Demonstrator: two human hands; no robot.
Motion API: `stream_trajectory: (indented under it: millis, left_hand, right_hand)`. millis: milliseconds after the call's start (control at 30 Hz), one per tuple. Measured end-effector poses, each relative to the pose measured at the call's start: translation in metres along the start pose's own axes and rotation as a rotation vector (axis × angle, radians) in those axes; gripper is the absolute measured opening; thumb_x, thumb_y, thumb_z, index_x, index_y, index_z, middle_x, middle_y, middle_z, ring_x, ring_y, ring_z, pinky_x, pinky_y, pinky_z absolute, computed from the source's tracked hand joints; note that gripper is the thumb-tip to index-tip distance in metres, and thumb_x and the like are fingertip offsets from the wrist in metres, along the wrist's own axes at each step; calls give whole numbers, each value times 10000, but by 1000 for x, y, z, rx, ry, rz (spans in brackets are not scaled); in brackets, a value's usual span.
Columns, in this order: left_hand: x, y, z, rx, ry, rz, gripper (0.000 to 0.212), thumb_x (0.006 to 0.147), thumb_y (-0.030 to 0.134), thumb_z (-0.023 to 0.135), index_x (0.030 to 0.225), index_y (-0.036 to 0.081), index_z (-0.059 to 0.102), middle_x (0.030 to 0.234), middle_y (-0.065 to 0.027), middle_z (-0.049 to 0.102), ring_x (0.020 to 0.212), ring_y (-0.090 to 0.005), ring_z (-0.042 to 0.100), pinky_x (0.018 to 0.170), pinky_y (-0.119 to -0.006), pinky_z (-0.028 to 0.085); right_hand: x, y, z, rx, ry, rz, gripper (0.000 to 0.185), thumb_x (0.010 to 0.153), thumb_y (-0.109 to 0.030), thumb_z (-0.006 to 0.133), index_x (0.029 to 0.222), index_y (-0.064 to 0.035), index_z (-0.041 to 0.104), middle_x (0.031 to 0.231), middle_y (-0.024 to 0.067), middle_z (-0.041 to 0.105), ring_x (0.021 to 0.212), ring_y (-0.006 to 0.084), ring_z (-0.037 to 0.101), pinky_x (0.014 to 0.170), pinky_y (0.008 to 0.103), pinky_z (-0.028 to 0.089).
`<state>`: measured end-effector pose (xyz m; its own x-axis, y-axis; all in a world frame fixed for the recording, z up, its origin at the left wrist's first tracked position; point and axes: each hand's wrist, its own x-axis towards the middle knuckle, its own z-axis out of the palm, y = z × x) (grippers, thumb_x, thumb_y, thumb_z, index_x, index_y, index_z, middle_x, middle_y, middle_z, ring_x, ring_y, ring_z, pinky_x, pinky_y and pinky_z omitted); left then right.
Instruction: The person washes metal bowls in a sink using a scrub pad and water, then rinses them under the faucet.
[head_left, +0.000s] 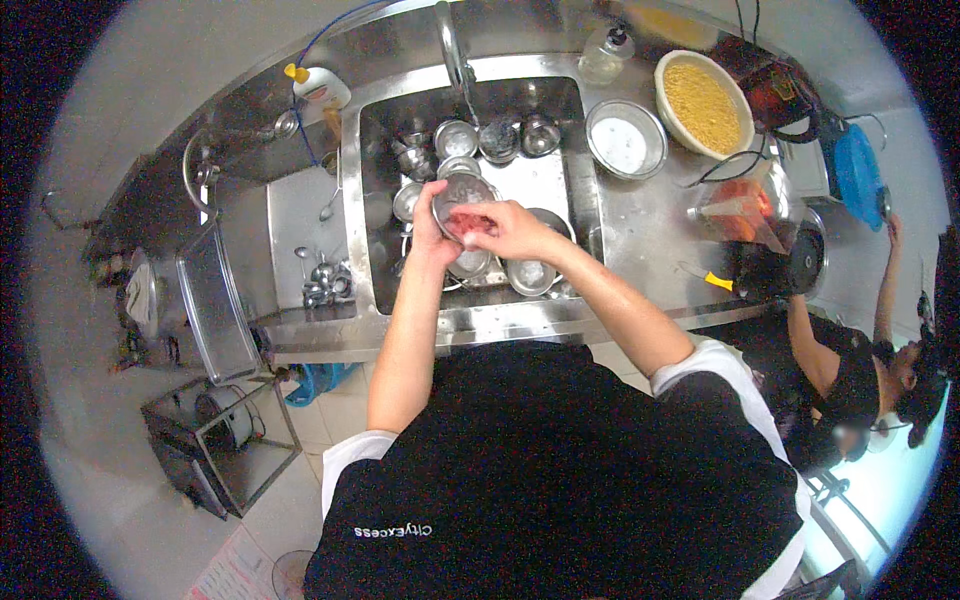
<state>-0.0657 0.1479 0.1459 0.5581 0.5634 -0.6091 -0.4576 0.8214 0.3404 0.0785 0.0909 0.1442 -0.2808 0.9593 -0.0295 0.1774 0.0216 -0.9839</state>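
Observation:
Over a stainless steel sink (517, 67), my left hand (431, 238) grips a small metal bowl (463, 189) by its side, tilted with its mouth towards me. My right hand (517, 231) pinches a reddish scrubbing pad (469, 223) against the inside of that bowl. Below both hands, several steel bowls (456, 139) lie about the basin, some holding whitish water or suds. A dark, round scourer-like thing (499, 140) fills one of them. The faucet (451, 52) reaches over the basin from the back, with a thin stream at its tip.
On the right counter are a bowl with white foamy liquid (619, 146), a tub of yellow grains (701, 109), a pump bottle (606, 56) and a yellow-handled knife (718, 281). A co-worker (832, 360) stands at right. Several spoons (326, 279) and a white bottle (322, 88) lie left.

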Motion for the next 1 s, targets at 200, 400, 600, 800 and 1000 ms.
stream_trajectory:
  millis: [200, 400, 600, 800, 1000]
  left_hand:
    - [-4, -13, 12, -64, 28, -36, 370, 725, 385, 586, 952, 94, 608, 915, -67, 632, 810, -228, 601, 757, -378, 490]
    - [-5, -13, 6, 59, 2, -108, 432, 709, 428, 558, 945, 70, 612, 900, -105, 641, 813, -260, 616, 773, -406, 491]
    - [-4, -31, 10, -15, 87, -37, 411, 705, 415, 577, 941, 80, 598, 911, -83, 624, 879, -265, 602, 798, -428, 477]
    - [-19, -37, 12, -5, 83, 2, 480, 706, 431, 543, 1019, 70, 584, 993, -97, 619, 935, -270, 577, 831, -410, 458]
    - [-26, -32, 21, -145, 123, 16, 492, 710, 424, 542, 1056, 75, 569, 1061, -110, 598, 983, -296, 561, 883, -428, 430]
  right_hand:
    - [1, -20, -7, -486, 328, -131, 208, 701, -34, 613, 903, -13, 568, 867, 166, 600, 800, 357, 605, 688, 419, 496]
    - [2, -31, -11, -335, 57, 66, 167, 673, -132, 676, 780, -9, 642, 748, 156, 642, 688, 344, 617, 649, 404, 504]
    - [10, 3, -3, -402, 209, -441, 187, 759, -176, 575, 827, -11, 632, 787, 181, 621, 697, 369, 596, 682, 438, 484]
    - [-12, -5, -1, -644, -146, -216, 254, 808, -229, 477, 793, -19, 617, 740, 205, 603, 693, 361, 596, 675, 456, 450]
    - [-16, 2, 4, -517, 25, -384, 255, 849, -228, 446, 811, -75, 646, 783, 138, 629, 785, 329, 597, 726, 466, 438]
